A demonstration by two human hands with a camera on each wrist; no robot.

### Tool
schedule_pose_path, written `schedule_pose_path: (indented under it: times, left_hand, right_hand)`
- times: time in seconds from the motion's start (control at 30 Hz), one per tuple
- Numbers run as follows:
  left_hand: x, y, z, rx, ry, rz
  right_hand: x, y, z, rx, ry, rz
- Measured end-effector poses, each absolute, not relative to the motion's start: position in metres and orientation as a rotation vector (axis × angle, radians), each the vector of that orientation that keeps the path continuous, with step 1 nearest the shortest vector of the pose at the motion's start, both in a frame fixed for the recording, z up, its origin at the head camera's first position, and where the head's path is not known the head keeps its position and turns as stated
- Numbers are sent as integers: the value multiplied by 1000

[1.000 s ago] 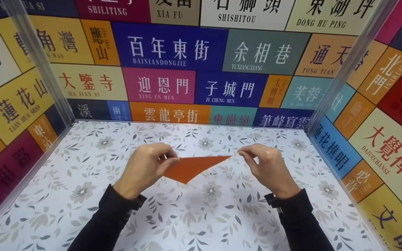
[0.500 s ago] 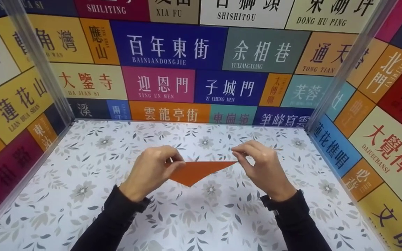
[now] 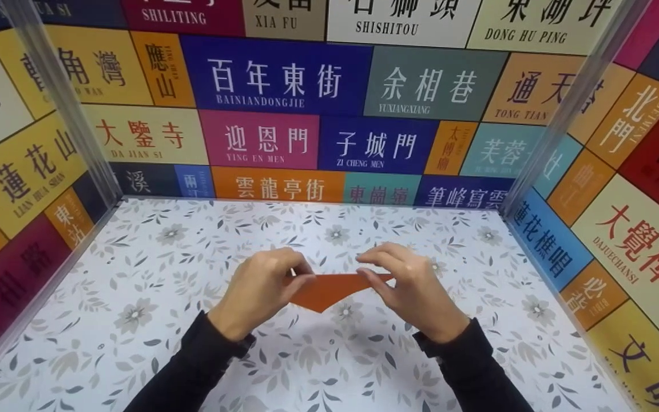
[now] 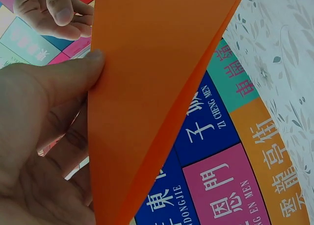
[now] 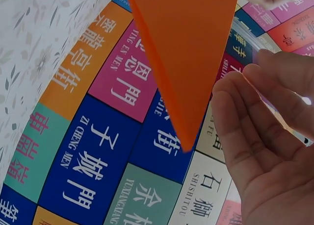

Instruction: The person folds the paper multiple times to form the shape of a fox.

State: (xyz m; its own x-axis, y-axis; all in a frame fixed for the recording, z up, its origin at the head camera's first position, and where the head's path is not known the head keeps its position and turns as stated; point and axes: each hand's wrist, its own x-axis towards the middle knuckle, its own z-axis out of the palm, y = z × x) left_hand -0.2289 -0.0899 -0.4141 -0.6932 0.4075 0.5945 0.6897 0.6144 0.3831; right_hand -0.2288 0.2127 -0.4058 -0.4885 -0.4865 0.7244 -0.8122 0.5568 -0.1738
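Hands (image 3: 259, 290) (image 3: 418, 293), two; orange sheet (image 3: 328, 292), one

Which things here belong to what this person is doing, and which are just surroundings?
Part of the work:
orange folded sheet
left hand, pinching the sheet
right hand, near its other end

Just surroundings:
floral tabletop
sign-covered walls

Your folded sheet (image 3: 329, 290), frame centre, looks like smooth, matt paper; your sleeves (image 3: 192, 363), lower left and lower right, are matt cloth.
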Motion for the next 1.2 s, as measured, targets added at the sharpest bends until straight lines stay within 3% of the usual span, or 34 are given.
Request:
schedule_pose_path:
  times: [1.2]
  left_hand:
    - [-220, -78, -416, -924, -2296, -787]
  right_hand:
    - [-226, 191, -423, 1083, -2222, 704]
